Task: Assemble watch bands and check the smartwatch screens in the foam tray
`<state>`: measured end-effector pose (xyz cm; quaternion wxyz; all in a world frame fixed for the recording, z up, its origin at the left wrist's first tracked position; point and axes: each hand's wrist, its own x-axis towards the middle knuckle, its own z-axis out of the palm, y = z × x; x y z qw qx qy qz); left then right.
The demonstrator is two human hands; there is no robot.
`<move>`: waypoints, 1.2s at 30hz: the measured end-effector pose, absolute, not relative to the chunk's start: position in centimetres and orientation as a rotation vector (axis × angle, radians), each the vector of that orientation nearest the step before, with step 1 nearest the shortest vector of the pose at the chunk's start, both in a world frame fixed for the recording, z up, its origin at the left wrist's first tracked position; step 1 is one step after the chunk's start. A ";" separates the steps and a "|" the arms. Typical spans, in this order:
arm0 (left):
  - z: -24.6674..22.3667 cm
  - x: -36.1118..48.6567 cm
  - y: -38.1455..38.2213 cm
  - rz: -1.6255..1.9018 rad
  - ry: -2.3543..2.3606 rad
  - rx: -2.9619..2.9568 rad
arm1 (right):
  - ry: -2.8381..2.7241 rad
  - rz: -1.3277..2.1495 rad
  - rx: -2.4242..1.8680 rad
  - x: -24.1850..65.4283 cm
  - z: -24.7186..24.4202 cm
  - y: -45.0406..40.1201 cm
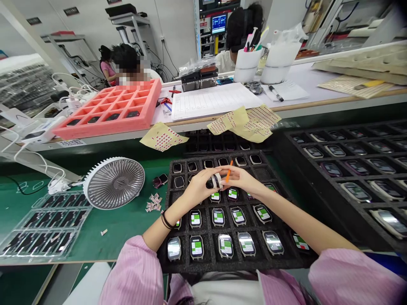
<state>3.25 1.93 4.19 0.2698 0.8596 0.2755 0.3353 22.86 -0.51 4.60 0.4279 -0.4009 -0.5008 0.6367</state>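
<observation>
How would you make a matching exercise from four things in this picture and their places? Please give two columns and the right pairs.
Things:
1. smartwatch
2. white desk fan
3. pink foam tray
4. black foam tray

Places:
A. on the white bench
B. under both forearms
C. between the left hand and right hand
D. on the green mat

Pairs: 1-C, 2-D, 3-A, 4-B
</observation>
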 end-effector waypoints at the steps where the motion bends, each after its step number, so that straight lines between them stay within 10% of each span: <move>1: 4.2 3.3 1.9 0.900 0.750 2.310 | -1.237 1.619 -0.983 22.8 4.6 -0.6; 20: 5.2 1.2 -1.2 0.288 1.177 2.400 | -1.175 1.811 -1.130 20.2 1.6 -2.6; 36: 7.0 3.0 -2.2 0.956 0.958 2.392 | -0.802 1.914 -0.829 22.0 3.6 -3.2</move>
